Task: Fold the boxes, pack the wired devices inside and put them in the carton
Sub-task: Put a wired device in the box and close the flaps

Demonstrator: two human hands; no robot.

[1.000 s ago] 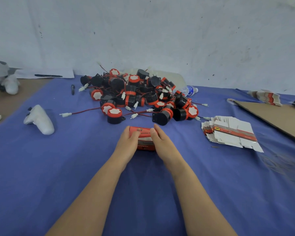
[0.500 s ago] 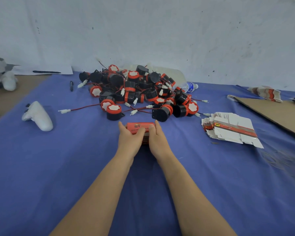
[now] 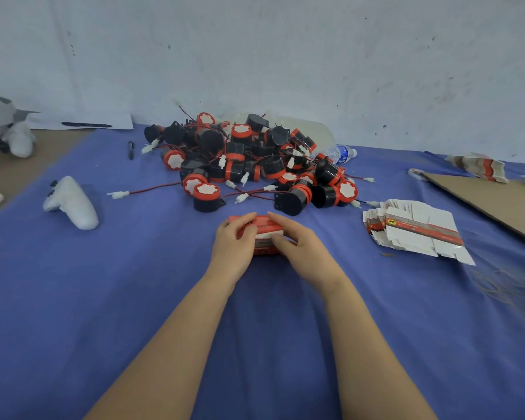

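Blue cloth (image 3: 128, 298) covers our table. Near the middle, our left hand (image 3: 233, 248) and right hand (image 3: 305, 251) both grip a small red box (image 3: 269, 229), fingers curled round it. Flat boxes (image 3: 415, 230) lie to the right; farther off, wired devices (image 3: 255, 165) sit heaped.

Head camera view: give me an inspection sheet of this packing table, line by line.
Surface: blue cloth over most of the table.
Job's things: red and white box between the hands; pile of wired devices behind it; stack of flat boxes to its right; cardboard sheet far right.
Clutter: white controller, black pen, water bottle.
Hands: left hand and right hand both grip the box, fingers over its top.
Cables: red leads with white plugs trail from the pile.
Surroundings: scuffed white wall behind.
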